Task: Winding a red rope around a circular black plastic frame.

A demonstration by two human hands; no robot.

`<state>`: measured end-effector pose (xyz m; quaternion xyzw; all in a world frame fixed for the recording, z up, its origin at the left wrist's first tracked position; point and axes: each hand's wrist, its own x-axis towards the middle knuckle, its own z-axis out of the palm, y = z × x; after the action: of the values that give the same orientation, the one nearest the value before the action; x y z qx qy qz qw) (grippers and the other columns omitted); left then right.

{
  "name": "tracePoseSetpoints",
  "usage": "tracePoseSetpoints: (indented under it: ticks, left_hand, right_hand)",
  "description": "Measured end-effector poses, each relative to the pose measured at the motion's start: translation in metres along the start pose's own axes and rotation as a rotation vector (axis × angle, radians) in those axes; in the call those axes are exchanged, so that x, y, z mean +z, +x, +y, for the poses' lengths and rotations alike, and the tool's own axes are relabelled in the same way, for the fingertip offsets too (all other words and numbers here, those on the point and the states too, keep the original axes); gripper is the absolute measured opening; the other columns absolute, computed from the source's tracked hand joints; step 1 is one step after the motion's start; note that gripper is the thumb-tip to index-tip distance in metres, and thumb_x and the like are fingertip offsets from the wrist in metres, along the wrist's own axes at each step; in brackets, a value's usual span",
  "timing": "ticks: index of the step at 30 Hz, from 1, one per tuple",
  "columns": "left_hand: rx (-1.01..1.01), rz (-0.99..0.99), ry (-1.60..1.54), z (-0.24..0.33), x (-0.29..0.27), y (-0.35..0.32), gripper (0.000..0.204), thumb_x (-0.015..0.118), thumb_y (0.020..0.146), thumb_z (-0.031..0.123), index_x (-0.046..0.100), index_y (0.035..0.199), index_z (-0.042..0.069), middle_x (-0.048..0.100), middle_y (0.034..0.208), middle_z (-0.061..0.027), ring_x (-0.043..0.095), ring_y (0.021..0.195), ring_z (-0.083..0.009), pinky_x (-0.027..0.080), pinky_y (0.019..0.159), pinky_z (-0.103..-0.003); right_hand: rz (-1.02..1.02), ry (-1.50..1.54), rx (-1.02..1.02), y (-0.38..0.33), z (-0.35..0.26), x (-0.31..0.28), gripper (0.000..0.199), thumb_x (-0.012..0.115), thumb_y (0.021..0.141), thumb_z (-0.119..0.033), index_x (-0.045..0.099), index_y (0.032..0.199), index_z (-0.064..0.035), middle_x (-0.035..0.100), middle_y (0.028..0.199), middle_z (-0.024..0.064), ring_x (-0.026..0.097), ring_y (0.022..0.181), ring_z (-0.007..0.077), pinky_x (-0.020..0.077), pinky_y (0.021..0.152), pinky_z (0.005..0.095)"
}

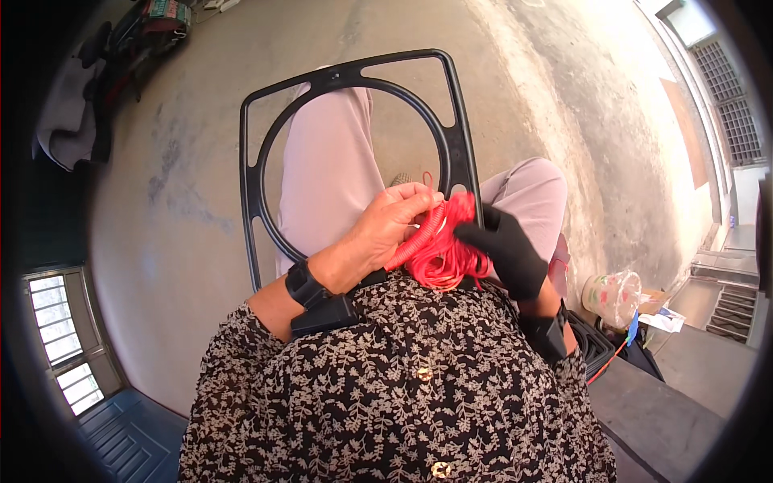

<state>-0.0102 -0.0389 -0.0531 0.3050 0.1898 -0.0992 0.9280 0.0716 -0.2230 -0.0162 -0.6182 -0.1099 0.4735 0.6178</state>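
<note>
A black frame (343, 78) with a round ring inside it lies across my lap. Red cord is wound in tight turns around part of the ring, making a ribbed red section (417, 243). My left hand (396, 219), bare, pinches at the upper end of this winding, where a small loop of cord stands up past the fingertips. Beside it hangs a loose red cord bundle (441, 262), partly blurred. My right hand (509, 251), in a black glove, is closed at the bundle's right side by the frame's edge; its fingertips are partly hidden.
A clear-wrapped tub (612, 298) stands to the right beside dark coiled material (592, 348) and a grey ledge (668, 419). At the lower left is a blue plastic surface (133, 439). Concrete floor (201, 137) stretches ahead, with a dark vehicle-like object (133, 44) at the far left.
</note>
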Motion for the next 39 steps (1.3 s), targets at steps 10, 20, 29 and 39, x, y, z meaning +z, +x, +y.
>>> tracePoseSetpoints:
  ticks: [10,20,29,39]
  left_hand:
    - [0.017,0.020,0.082,0.004,0.007,-0.001,0.017,0.055,0.095,0.017,0.060,0.098,0.001,0.065,0.090,-0.0066,0.063,0.071,-0.0094,0.055,0.062,-0.022]
    - [-0.096,0.041,0.066,0.009,0.003,-0.002,0.022,0.055,0.095,0.024,0.055,0.101,0.003,0.064,0.082,-0.0119,0.063,0.060,-0.0158,0.053,0.050,-0.026]
    - [-0.074,0.039,-0.015,0.011,0.009,-0.004,0.018,0.057,0.094,0.023,0.055,0.099,0.006,0.064,0.078,-0.0130,0.064,0.057,-0.0168,0.054,0.046,-0.029]
    - [-0.119,0.007,0.038,0.010,0.016,-0.005,0.014,0.056,0.094,0.017,0.055,0.092,0.004,0.065,0.076,-0.0130,0.064,0.058,-0.0175,0.055,0.048,-0.026]
  right_hand:
    - [0.034,0.770,-0.042,0.006,0.039,-0.003,0.040,0.053,0.096,-0.026,0.050,0.125,0.0002,0.062,0.111,0.0107,0.061,0.099,0.0155,0.0495,0.089,0.0279]
    - [-0.021,1.131,-0.456,-0.038,0.028,-0.145,0.035,0.049,0.097,-0.034,0.053,0.108,-0.0013,0.045,0.073,-0.0010,0.047,0.061,0.0089,0.0431,0.062,0.0261]
    - [0.504,0.554,-0.302,-0.057,0.038,-0.170,0.048,0.047,0.097,-0.041,0.050,0.121,0.0008,0.044,0.065,-0.0036,0.041,0.049,0.0054,0.0345,0.046,0.0206]
    - [0.676,-0.122,-0.631,0.062,-0.005,-0.047,0.035,0.067,0.086,-0.013,0.056,0.118,-0.0016,0.064,0.101,0.0060,0.060,0.093,0.0119,0.0476,0.083,0.0263]
